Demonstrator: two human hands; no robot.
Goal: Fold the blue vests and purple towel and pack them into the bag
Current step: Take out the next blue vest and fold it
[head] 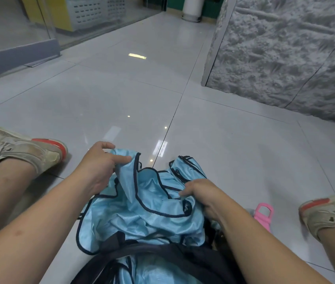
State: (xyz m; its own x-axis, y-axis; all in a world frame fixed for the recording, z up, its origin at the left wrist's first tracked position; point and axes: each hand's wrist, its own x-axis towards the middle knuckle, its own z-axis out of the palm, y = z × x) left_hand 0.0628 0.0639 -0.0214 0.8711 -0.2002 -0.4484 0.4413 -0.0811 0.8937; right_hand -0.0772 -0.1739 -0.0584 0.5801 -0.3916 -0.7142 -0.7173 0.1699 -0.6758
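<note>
My left hand (99, 165) has its grip pinched on a raised fold of the blue vests (142, 210), thumb laid along the dark-trimmed edge, fingers curled behind the fabric; forearm runs up from lower left, wrist bent slightly inward. My right hand (200, 193) is knuckles-up, fingers curled down into the cloth and grasping a bunched part of the same heap; its forearm comes in from lower right. The vests lie crumpled on the floor (234, 140) between my legs, a part draped over and into the open dark bag (193, 261) at the bottom edge. I cannot see the purple towel. A pink object (264, 214) lies just right of the heap. My shoes (21, 149) are well apart on the tiles, one at each side.
</note>
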